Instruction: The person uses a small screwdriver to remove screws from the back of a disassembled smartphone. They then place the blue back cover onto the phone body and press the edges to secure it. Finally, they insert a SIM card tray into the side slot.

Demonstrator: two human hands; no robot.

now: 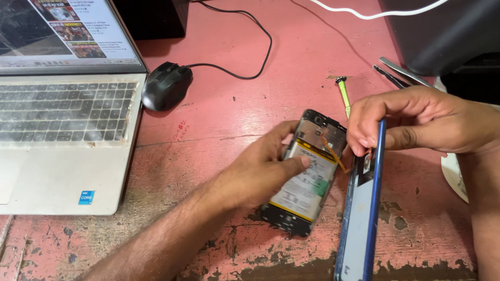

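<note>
An opened smartphone body (307, 182) lies on the worn pink table (219, 125), its white battery and dark circuit board facing up. My left hand (260, 169) rests on it, thumb pressing the battery and fingers around its left edge. My right hand (416, 122) grips the top of the phone's blue back cover (362, 208), which stands on edge just right of the body. A thin orange flex cable (333, 153) runs from the board toward the cover.
A silver laptop (62, 156) fills the left side, screen on. A black wired mouse (165, 86) sits beside it. A small green-handled screwdriver (344, 96) and metal tweezers (403, 73) lie at the back right, near a dark box (442, 31) and a white cable (375, 13).
</note>
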